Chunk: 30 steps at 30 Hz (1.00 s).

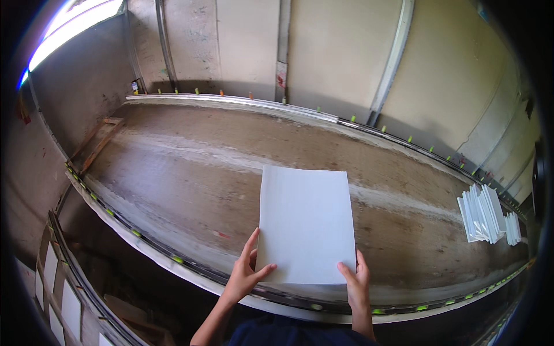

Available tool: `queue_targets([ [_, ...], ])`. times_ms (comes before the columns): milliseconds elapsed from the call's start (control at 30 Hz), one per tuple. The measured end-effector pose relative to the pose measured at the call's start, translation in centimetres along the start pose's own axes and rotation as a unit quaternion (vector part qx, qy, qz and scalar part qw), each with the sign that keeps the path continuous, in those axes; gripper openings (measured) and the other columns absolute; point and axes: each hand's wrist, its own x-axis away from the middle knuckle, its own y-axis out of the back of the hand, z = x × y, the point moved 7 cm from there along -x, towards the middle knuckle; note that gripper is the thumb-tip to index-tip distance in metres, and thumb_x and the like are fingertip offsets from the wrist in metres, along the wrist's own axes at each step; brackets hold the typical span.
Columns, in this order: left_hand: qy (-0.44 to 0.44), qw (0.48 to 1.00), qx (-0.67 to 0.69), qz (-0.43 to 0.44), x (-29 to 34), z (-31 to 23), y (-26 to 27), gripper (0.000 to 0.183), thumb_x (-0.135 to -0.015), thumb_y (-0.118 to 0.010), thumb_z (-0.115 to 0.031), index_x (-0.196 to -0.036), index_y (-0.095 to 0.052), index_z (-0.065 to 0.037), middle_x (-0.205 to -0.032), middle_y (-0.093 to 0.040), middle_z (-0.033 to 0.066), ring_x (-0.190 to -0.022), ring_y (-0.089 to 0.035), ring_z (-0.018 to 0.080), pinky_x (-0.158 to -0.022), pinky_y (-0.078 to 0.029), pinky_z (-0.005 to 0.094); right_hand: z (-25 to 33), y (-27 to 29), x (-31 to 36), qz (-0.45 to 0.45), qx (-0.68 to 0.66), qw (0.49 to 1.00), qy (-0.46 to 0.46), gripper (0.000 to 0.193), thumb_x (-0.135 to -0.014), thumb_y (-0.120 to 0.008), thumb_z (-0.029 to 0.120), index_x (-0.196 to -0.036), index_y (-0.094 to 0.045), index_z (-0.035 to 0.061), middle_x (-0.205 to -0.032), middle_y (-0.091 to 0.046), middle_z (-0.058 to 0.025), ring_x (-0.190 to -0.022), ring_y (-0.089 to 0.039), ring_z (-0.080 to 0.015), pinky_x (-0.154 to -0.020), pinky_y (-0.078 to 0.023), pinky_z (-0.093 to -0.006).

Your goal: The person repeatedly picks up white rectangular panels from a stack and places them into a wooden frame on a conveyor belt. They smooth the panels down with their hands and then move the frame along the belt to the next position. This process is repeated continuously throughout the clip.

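A white rectangular panel (307, 225), plain on its visible face, is held up in front of me over the near edge of a long brown table. My left hand (245, 271) grips its lower left corner, thumb on the face and fingers along the side edge. At the lower right corner my right hand (354, 279) pinches it the same way, thumb in front. The fingers behind the panel are partly hidden. Whether it is a stretched canvas or a board, I cannot tell.
The long table (173, 184) has streaks of white and rails with green clips along its edges. White panels (483, 213) stand stacked at its right end. A wooden frame (101, 144) lies at the far left. More white panels (71, 311) rest on a rack at lower left.
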Motion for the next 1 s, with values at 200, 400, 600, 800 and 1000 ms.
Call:
queue_targets([
  [200,-0.025,0.993,0.080,-0.084,-1.6,1.0,9.7,0.076,-0.083,-0.066,-0.004,-0.145,-0.022,-0.007,-0.122,-0.055,0.0175,-0.109,-0.053,0.0186,-0.093,-0.042,0.0316,-0.3,-9.9,-1.8,-0.019,0.018,0.999,0.025,0.051,-0.084,-0.064,0.007,-0.129,-0.042,-0.0042,-0.115,-0.055,-0.0100,-0.103,-0.052,-0.0141,-0.091,-0.041,-0.0280],
  [400,-0.081,0.987,0.092,-0.105,-3.4,1.0,12.5,0.074,-0.081,-0.066,0.001,-0.142,-0.025,-0.001,-0.123,-0.054,0.0183,-0.112,-0.053,0.0193,-0.095,-0.042,0.0311,-2.4,-12.4,-1.1,-0.085,-0.127,0.988,-0.032,0.052,-0.086,-0.059,0.005,-0.132,-0.036,0.0002,-0.114,-0.053,-0.0084,-0.101,-0.055,-0.0150,-0.084,-0.049,-0.0318],
  [600,-0.041,0.991,0.095,-0.082,-4.7,1.2,11.9,0.069,-0.082,-0.066,-0.002,-0.139,-0.026,-0.001,-0.117,-0.058,0.0180,-0.107,-0.057,0.0193,-0.091,-0.046,0.0321,-5.8,-14.6,-1.8,-0.057,-0.299,0.951,-0.050,0.034,-0.085,-0.058,0.001,-0.117,-0.045,0.0059,-0.108,-0.054,-0.0068,-0.098,-0.058,-0.0192,-0.083,-0.053,-0.0374],
  [800,0.018,0.995,0.095,-0.036,-6.7,2.3,13.4,0.069,-0.082,-0.068,-0.005,-0.138,-0.026,-0.003,-0.114,-0.060,0.0186,-0.105,-0.058,0.0194,-0.089,-0.047,0.0321,-6.1,-18.2,-2.0,-0.061,-0.335,0.938,-0.059,0.039,-0.088,-0.055,0.003,-0.124,-0.039,0.0069,-0.121,-0.048,-0.0096,-0.114,-0.051,-0.0255,-0.094,-0.047,-0.0465],
  [1000,0.045,0.993,0.088,0.062,-7.8,2.7,21.0,0.074,-0.084,-0.065,-0.006,-0.143,-0.019,-0.009,-0.128,-0.050,0.0208,-0.113,-0.053,0.0216,-0.092,-0.047,0.0338,-7.1,-24.7,-2.4,-0.110,-0.309,0.943,-0.054,0.038,-0.089,-0.054,0.004,-0.123,-0.038,0.0033,-0.120,-0.049,-0.0118,-0.113,-0.052,-0.0270,-0.094,-0.046,-0.0481],
])
